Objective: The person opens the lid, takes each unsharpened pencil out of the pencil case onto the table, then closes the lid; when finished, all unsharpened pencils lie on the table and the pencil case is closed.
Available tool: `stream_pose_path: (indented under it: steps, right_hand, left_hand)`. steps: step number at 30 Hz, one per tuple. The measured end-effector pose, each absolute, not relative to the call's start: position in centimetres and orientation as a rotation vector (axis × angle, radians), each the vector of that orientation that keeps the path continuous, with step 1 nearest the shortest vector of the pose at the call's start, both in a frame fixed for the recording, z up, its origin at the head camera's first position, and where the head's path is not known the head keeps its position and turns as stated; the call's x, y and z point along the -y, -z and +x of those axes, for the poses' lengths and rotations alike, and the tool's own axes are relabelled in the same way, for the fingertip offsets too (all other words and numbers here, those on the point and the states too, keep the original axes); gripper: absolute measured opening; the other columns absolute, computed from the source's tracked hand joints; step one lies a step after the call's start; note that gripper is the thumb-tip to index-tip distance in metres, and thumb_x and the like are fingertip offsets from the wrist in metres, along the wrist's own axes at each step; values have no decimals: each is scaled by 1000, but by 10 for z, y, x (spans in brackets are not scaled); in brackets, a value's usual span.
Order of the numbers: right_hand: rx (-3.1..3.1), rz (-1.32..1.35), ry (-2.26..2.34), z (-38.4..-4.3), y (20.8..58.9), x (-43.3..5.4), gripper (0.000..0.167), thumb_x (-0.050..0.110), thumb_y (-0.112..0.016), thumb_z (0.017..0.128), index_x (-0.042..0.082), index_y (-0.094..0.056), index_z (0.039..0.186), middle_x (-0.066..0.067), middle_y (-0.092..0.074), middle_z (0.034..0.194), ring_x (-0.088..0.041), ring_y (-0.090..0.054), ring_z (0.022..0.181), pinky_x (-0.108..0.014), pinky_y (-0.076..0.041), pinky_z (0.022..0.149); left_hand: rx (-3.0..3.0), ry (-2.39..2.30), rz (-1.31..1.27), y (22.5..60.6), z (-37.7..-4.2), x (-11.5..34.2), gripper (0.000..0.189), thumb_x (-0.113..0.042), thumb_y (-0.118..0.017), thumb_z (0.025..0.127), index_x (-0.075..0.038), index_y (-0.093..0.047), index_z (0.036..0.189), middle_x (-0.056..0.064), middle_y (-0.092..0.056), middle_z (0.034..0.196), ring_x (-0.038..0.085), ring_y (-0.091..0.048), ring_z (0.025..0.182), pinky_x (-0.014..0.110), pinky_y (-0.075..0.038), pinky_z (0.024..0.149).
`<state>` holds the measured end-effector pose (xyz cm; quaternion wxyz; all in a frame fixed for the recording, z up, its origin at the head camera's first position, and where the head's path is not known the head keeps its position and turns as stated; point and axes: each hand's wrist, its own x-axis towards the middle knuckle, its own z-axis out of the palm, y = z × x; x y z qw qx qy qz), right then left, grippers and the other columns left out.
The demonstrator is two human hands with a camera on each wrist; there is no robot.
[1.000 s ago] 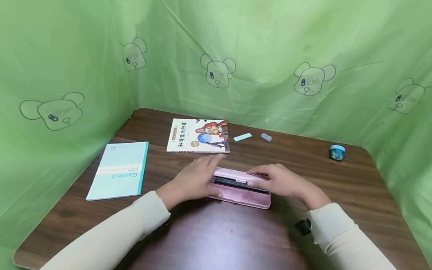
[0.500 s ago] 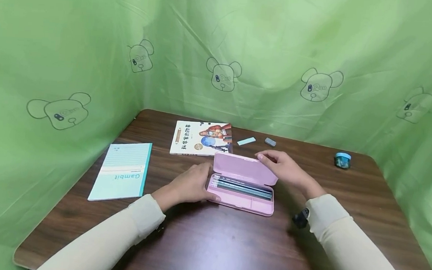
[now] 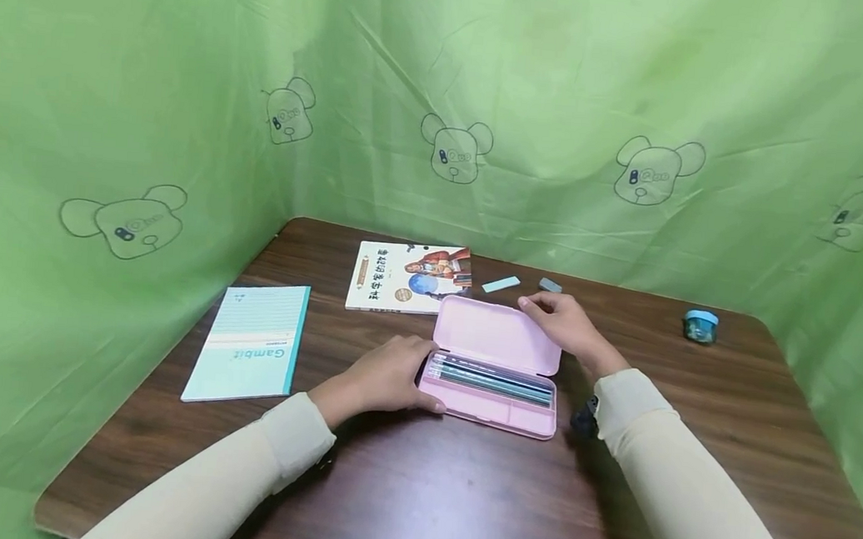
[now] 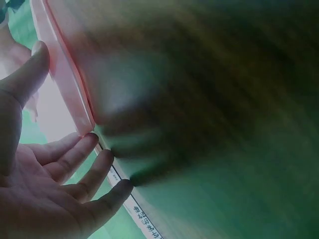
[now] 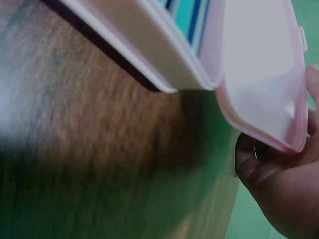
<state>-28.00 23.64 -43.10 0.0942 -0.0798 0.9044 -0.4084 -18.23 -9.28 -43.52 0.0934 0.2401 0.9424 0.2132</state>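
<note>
A pink pencil case [image 3: 476,405] lies with its lid [image 3: 495,334] raised at the back. Several dark and teal pencils [image 3: 495,380] lie side by side in its rear compartment; the front compartments show bare pink. My left hand [image 3: 392,375] holds the left end of the case, thumb at the front edge and fingers around the back corner. In the left wrist view, the fingertips [image 4: 124,186] reach down by the table. My right hand [image 3: 569,325] grips the lid by its upper right edge; the right wrist view shows the lid's corner between thumb and fingers.
Behind the case lie a picture-covered book [image 3: 401,277], a pale blue strip [image 3: 501,284] and a grey-blue eraser [image 3: 550,285]. A Gambit notebook [image 3: 248,340] lies at left, a blue-lidded jar [image 3: 700,327] at right. Green curtain [image 3: 549,86] surrounds the table [image 3: 460,505].
The lid has swung up and back from nearly closed, with my right hand on its edge, uncovering the pencils. My left hand has stayed at the case's left end.
</note>
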Motion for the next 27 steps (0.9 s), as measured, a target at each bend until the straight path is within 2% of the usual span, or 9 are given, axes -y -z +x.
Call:
stream_pose_path:
  steps: [3, 8, 13, 17, 22, 24, 27]
  right_hand:
    - [-2739, -243, 1201, -286, 439, -237, 51, 49, -63, 114, 6, -75, 138, -17, -74, 132, -24, -62, 104, -33, -50, 83]
    - [-2814, -255, 1200, -290, 452, -236, 35, 39, -71, 111, 7, -81, 122, -15, -78, 115, -22, -61, 89, -32, -50, 75]
    - [-2861, -233, 1141, -290, 461, -231, 26, 32, -77, 108, 7, -81, 114, -13, -78, 107, -24, -61, 88, -34, -49, 77]
    - [-2869, -219, 1105, -287, 465, -230, 23, 30, -77, 108, 8, -81, 113, -13, -78, 107, -24, -61, 90, -35, -49, 78]
    - [-2886, -262, 1141, -282, 460, -232, 26, 32, -71, 112, 9, -80, 120, -13, -79, 113, -26, -63, 95, -36, -50, 82]
    - [-2927, -290, 1184, -275, 453, -234, 28, 32, -68, 113, 8, -79, 125, -15, -78, 117, -29, -66, 99, -39, -53, 85]
    - [-3023, -304, 1261, -260, 436, -236, 32, 29, -68, 114, 4, -75, 131, -21, -74, 128, -37, -67, 114, -50, -56, 96]
  left_hand:
    - [-2801, -638, 732, 434, -183, 92, 99, -63, -95, 83, -6, -60, 155, 12, -69, 150, 33, -64, 137, 50, -51, 120]
    - [-2802, -612, 725, 433, -183, 91, 95, -64, -94, 83, -9, -61, 153, 9, -69, 150, 31, -64, 137, 49, -53, 119]
    - [-2789, -593, 704, 436, -182, 90, 99, -65, -93, 83, -7, -59, 156, 10, -67, 155, 29, -61, 140, 48, -51, 121]
    - [-2773, -605, 691, 438, -182, 90, 100, -64, -94, 83, -7, -58, 156, 10, -67, 155, 30, -61, 141, 47, -50, 122]
    - [-2754, -610, 669, 435, -182, 89, 96, -61, -96, 82, -8, -60, 154, 8, -69, 152, 28, -61, 139, 47, -49, 122]
    - [-2752, -603, 675, 432, -182, 88, 94, -60, -96, 82, -7, -60, 151, 9, -70, 149, 27, -62, 136, 46, -49, 122]
    - [-2754, -584, 687, 427, -182, 85, 92, -59, -96, 83, -4, -60, 148, 10, -70, 142, 26, -63, 130, 46, -47, 124]
